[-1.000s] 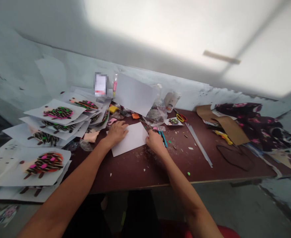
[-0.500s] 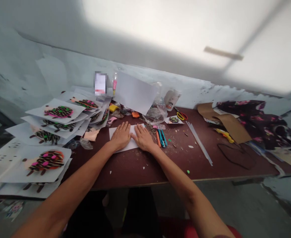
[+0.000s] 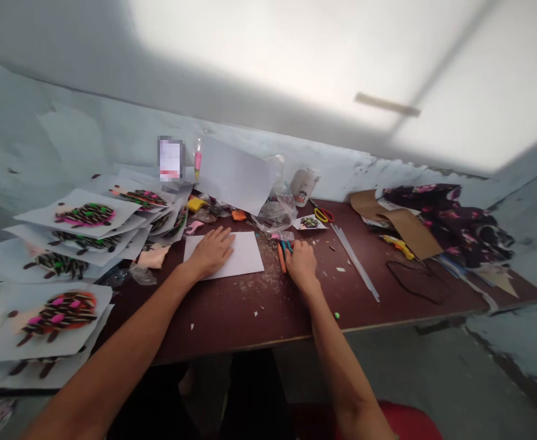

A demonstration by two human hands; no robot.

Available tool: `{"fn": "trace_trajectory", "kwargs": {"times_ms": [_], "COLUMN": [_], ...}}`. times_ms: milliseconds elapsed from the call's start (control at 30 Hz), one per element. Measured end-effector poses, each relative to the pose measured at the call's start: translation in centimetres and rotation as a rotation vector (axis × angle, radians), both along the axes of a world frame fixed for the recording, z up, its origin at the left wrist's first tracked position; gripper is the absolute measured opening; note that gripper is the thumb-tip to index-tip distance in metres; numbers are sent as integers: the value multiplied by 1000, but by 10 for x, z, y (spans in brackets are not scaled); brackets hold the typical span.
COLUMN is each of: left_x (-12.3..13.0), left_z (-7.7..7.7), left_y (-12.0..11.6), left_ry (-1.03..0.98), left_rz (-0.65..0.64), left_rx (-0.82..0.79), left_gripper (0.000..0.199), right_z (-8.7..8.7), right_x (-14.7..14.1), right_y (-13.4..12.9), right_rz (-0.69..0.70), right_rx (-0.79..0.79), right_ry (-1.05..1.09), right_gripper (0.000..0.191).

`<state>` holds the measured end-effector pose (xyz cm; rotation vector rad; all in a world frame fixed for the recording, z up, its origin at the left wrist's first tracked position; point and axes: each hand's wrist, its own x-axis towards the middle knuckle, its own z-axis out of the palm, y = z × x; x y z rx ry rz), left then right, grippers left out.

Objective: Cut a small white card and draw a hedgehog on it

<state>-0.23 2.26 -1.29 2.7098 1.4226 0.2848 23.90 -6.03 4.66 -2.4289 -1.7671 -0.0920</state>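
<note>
- On the worktop [image 3: 231,324], your left hand [image 3: 212,252] is resting on the white paper [image 3: 248,255], grip spread flat.
- Your right hand [image 3: 302,260] is leaving the paper to your left and is touching the blue tool [image 3: 284,245] now; I can't tell its grip.

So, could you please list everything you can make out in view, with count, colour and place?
Rectangular paper sheet: one, white, front centre.
Slim tools: count unclear, orange and teal, right of sheet.
Striped hedgehog papers: several, multicoloured, left.
Small hedgehog card: one, multicoloured, back centre.
Loop-handled scissors: one, red and yellow, right of card.
Thin plastic sticks: several, translucent, right.
Glue gun: one, yellow, right.
Flat cardboard: count unclear, brown, back right.
Floral cloth: one, dark and pink, far right.
Large paper sheet: one, white, upright at back.
Crumpled plastic: count unclear, clear, back centre.
Printed cup: one, whitish, back.
Tabletop: one, red-brown, beneath.
Left hand: one, bare, on rectangular sheet.
Right hand: one, bare, at tools.
</note>
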Motion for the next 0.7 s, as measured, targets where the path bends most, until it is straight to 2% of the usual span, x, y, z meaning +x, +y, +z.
{"fn": "trace_trajectory", "kwargs": {"times_ms": [167,367,500,600,700], "left_x": [14,3,6,11,14], "left_z": [-1,1,-1,-4,-5], "left_y": [-10,-1,-2,-5,-7], "left_ry": [18,25,-20,-40,-29], "left_rz": [-22,-28,-62,-71,-70], "left_rx": [-82,-109,-77,-89,-103], "left_gripper": [57,57,57,57,58], "right_z": [-2,2,5,5,7], "right_x": [3,3,2,2,6], "right_y": [5,7,8,8,4], "right_rz": [-43,-66,-93,-52,-14], "right_rx": [-86,-135,-135,-130,-202], "right_ry": [58,93,87,34,7], "right_gripper": [32,33,35,37,33]}}
